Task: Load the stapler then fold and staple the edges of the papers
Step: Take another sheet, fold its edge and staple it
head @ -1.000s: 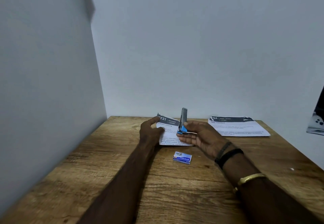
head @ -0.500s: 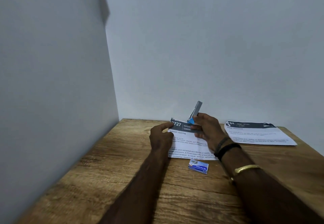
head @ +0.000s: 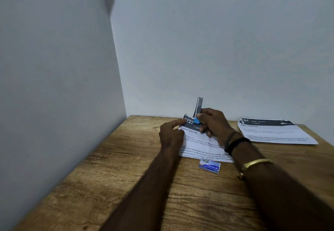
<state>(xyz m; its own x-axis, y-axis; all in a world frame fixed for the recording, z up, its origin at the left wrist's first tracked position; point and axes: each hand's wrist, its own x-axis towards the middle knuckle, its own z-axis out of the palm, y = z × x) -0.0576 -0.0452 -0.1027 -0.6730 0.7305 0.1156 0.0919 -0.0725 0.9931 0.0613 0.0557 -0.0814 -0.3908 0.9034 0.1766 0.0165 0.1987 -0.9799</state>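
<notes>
A printed sheet headed "Lemon Juicing" lies on the wooden table. My left hand pinches its top left corner, which bears a dark band with the number 727. My right hand grips a small stapler with a blue part, its metal arm swung upright, over the sheet's top edge. A small blue staple box lies just below the sheet. A second printed sheet lies flat to the right.
Grey walls close in the table at the left and at the back. My right wrist wears black bands and a gold bangle. Bare wood stretches toward me in front of the sheet.
My right hand has carried the stapler from the sheet's right side up to its top edge. The sheet, lifted before, now lies flatter. The camera view has shifted left.
</notes>
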